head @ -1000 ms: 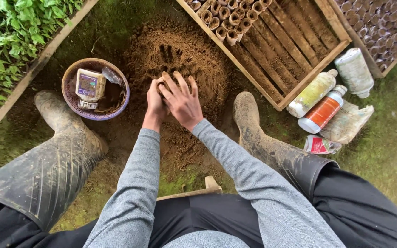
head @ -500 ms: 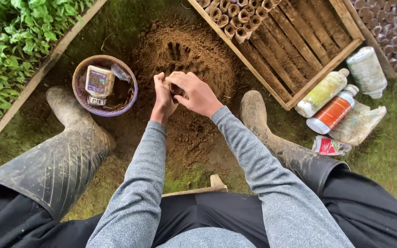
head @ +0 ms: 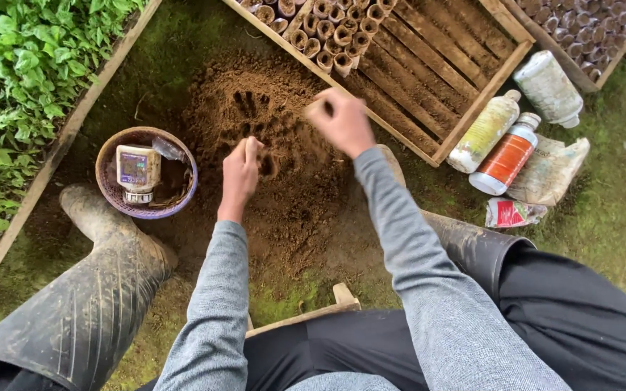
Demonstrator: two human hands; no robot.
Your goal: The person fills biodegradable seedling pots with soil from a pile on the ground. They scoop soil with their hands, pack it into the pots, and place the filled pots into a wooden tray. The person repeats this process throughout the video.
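Observation:
My right hand is blurred in motion above the near rim of a slatted wooden crate. It is closed on a small brown tube pot whose dark mouth shows between the fingers. Rows of similar tube pots stand packed in the crate's far left corner. My left hand hangs low over a heap of loose brown soil, fingers curled together. Nothing is visible inside it. Finger marks dent the top of the heap.
A round purple-rimmed basket with a white jar sits left of the soil. Three bottles and packets lie right of the crate. Leafy seedlings fill a bed at left. My muddy boots flank the heap.
The hands, joined around the tube pot over the soil before, have parted. My right hand has carried the pot up and right toward the crate; my left stayed over the heap.

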